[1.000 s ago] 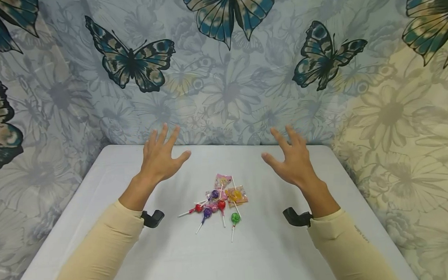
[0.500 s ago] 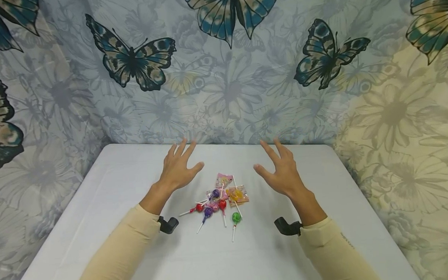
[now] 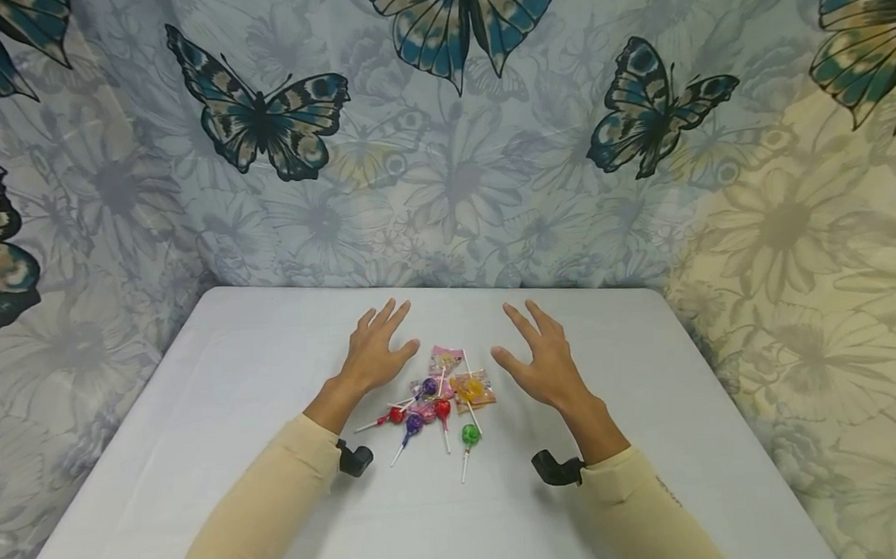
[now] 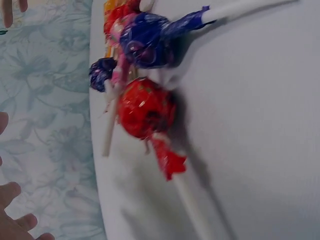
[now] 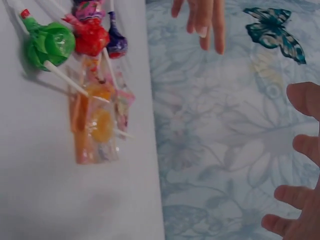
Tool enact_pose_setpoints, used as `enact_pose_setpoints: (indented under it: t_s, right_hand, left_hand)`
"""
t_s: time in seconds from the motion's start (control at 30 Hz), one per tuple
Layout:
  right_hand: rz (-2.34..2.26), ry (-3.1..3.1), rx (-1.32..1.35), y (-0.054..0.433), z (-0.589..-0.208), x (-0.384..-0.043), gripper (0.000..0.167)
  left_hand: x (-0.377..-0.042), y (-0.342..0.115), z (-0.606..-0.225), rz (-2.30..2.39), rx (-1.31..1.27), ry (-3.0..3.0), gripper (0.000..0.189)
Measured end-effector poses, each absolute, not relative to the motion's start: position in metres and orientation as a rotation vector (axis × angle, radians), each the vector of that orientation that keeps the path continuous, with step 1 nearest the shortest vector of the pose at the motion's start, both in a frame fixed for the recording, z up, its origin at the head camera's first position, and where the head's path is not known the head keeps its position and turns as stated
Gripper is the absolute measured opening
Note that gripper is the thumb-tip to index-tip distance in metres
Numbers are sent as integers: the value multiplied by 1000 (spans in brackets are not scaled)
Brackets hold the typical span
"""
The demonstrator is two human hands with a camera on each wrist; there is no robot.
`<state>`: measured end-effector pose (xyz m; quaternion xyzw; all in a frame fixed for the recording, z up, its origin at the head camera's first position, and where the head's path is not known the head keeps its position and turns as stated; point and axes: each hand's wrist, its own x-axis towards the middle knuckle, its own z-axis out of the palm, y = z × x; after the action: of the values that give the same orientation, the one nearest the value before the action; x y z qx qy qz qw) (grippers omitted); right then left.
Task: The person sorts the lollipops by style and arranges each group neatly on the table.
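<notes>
A small pile of wrapped lollipops lies mid-table. It includes a green lollipop (image 3: 471, 434) in front, red lollipops (image 4: 147, 109), purple lollipops (image 4: 147, 41) and flat orange-yellow ones (image 5: 101, 125) in clear wrappers. A pink-wrapped lollipop (image 3: 446, 360) lies at the back of the pile. Left of the pile, my left hand (image 3: 376, 353) hovers with fingers spread, holding nothing. On the other side my right hand (image 3: 545, 363) hovers likewise, thumb toward the candy, also holding nothing. Neither hand touches a lollipop.
The white table (image 3: 270, 337) runs back to a butterfly-and-flower patterned backdrop (image 3: 459, 179), which also rises along both sides. Black wrist mounts (image 3: 557, 468) stick out inward below each hand.
Both hands have moved inward and down toward the pile, the gap between them narrowing. Their fingers stay spread, and the lollipops lie where they were.
</notes>
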<state>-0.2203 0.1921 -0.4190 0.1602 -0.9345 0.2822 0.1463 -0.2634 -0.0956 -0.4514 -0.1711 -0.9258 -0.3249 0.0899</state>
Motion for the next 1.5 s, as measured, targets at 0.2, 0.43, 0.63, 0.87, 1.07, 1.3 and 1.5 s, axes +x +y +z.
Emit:
enact_pose_setpoints:
  t_s: [0.2, 0.43, 0.63, 0.87, 1.07, 1.3, 1.5]
  right_hand:
    - [817, -2720, 449, 184, -434, -219, 70]
    - [857, -2756, 424, 178, -455, -221, 67]
    - [920, -2780, 404, 173, -474, -222, 65]
    - [969, -2811, 395, 169, -495, -220, 61]
    - [964, -2866, 382, 166, -506, -217, 62]
    - [869, -2868, 452, 168, -517, -218, 56]
    - [823, -2853, 481, 170, -526, -216, 46]
  left_hand:
    - [-269, -87, -466, -1002, -574, -2758, 63]
    - [-272, -81, -476, -985, -581, -2813, 63]
    - [-272, -78, -484, -996, -621, -2863, 61]
    - [-272, -73, -497, -985, -659, -2927, 55]
    - [-272, -70, -505, -1020, -630, -2971, 50]
    - [-271, -68, -509, -1095, -601, -2968, 46]
    - [-272, -65, -516, -1130, -568, -2987, 43]
